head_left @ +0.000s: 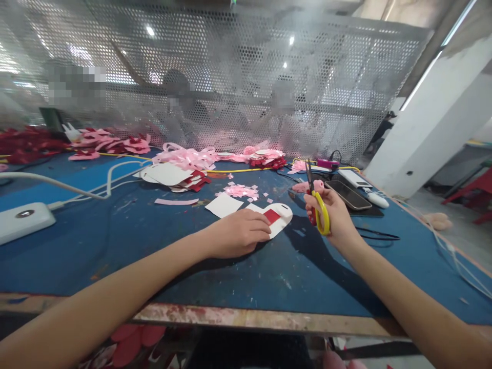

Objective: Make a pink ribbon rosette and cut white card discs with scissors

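My left hand [241, 233] lies low over the table, its fingers curled onto a white card [284, 225] with a rounded end, a small slot and a red patch [272, 217]. The hand covers much of the card. Raised to the right of it, my right hand [333, 212] grips a pair of scissors [323, 215] by the yellow and red handles, dark blades pointing up and away. Behind the left hand lie a plain white square [224, 205] and a scatter of small pink ribbon pieces [241, 191].
White cards [169, 175] are stacked at the back left, near pink ribbon loops [188, 155]. A pink glue gun [307, 186] and a phone [348, 193] lie behind my right hand. A white power strip [25, 223] sits far left. A perforated metal screen [230, 77] closes the back.
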A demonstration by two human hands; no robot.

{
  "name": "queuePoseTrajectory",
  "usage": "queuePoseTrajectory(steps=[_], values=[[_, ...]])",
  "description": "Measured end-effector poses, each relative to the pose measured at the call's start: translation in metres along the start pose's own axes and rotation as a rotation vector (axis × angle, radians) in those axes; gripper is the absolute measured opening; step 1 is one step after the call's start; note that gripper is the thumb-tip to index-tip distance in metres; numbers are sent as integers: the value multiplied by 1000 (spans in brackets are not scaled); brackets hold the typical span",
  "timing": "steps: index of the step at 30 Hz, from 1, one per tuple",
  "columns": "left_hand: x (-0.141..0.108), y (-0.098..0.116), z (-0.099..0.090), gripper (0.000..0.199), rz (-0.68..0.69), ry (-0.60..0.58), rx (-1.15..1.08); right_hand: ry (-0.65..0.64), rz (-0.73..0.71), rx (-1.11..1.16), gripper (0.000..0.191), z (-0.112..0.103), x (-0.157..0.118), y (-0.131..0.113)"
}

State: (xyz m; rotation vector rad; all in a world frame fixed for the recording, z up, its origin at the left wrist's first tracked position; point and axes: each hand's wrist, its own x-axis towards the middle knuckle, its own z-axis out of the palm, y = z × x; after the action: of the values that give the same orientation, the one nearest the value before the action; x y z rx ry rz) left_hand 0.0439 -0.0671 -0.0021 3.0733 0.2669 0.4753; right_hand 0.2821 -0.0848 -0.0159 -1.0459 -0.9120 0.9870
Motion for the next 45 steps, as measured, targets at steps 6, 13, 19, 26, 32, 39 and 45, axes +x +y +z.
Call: queuePoseTrajectory(steps=[6, 13, 19, 26, 32, 39, 45], values=[[-2, -3, -10, 15, -256, 468, -19, 49, 112, 40, 46, -7, 6, 2], [-4, -11, -15, 11, -307, 861, -67, 38, 110, 112, 49, -3, 4, -2], [-5, -10, -7, 12, -154, 661, -194, -51, 50, 180, 39, 6, -4, -6], [-5, -13, -6, 16, -112, 611, -143, -135, -3, 216, 27, 2, -2, -6], [-6, -16, -1, 17, -247, 760, -164, -68, -161, 67, 42, 0, -2, -2], [3, -10, 3, 70, -576, 989, -723, 128, -203, 37, 48, 10, -18, -6], [9, 22, 6, 32, -725, 83, -871, 50, -281, -151, 45, 22, -31, -2]])
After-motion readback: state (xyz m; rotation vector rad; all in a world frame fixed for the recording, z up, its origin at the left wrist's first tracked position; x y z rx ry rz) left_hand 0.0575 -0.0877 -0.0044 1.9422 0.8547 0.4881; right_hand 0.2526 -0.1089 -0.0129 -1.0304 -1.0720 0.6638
